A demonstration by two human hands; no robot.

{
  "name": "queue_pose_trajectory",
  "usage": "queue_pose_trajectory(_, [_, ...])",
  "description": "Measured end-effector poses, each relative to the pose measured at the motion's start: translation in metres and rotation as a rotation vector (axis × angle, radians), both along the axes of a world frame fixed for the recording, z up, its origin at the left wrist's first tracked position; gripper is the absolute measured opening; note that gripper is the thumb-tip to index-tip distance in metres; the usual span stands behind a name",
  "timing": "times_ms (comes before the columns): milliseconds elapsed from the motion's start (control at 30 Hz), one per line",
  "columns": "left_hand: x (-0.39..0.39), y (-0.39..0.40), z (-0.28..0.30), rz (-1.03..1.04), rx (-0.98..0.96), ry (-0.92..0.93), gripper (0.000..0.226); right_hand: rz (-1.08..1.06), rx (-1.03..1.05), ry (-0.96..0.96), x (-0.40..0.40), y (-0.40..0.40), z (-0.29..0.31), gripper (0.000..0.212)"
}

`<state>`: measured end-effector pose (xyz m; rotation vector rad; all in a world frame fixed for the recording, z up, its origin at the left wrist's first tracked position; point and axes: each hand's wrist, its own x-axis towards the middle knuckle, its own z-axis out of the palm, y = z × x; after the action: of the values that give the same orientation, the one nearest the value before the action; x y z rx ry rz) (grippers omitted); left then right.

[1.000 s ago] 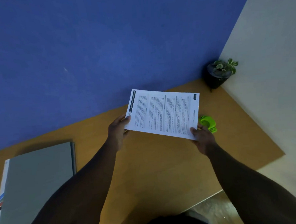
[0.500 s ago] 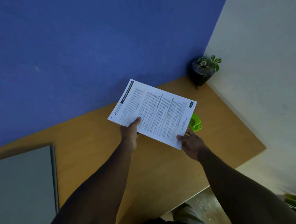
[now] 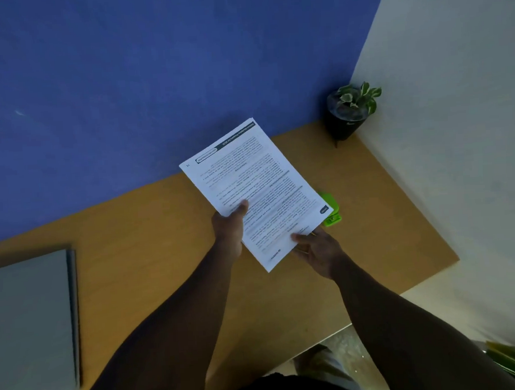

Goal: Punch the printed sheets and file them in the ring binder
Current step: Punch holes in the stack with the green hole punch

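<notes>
While you hold the printed sheets (image 3: 251,192) above the counter (image 3: 150,231), your left hand (image 3: 229,229) pinches their left edge, thumb on top, and your right hand (image 3: 317,248) grips the near corner. Sheets tilted, header end toward the blue wall. Green hole punch (image 3: 331,213) sits on the counter, partly hidden under the sheets. Grey ring binder (image 3: 29,323) lies closed, well apart at far left.

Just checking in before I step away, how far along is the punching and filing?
Nothing looks finished. Both the left hand and right hand hold the printed sheets above the desk, beside the green punch. No holes visible. Punching and filing remain; the grey binder lies closed.
</notes>
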<state>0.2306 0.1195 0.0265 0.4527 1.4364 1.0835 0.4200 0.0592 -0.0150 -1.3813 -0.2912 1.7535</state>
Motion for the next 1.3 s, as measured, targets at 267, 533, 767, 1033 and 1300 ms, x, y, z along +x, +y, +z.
queue_pose_trajectory(267, [-0.018, -0.007, -0.026, -0.106, -0.063, 0.182, 0.032, -0.072, -0.131, -0.208, 0.048, 0.012, -0.007, 0.013])
queue_pose_trajectory(533, [-0.003, -0.011, -0.049, -0.197, -0.148, 0.145, 0.027, -0.045, -0.199, -0.370, 0.081, 0.020, -0.010, 0.010])
queue_pose_trajectory(767, [0.017, -0.010, -0.060, -0.240, -0.209, 0.136, 0.016, -0.217, -0.162, -0.591, 0.101, 0.032, -0.021, 0.014])
queue_pose_trajectory(1033, [0.029, -0.010, -0.069, -0.261, -0.244, 0.141, 0.022, -0.057, -0.064, -0.833, 0.114, 0.057, -0.040, 0.031])
queue_pose_trajectory(1300, [0.038, -0.007, -0.072, -0.259, -0.252, 0.138, 0.026, 0.068, -0.065, -0.886, 0.103, 0.069, -0.026, 0.029])
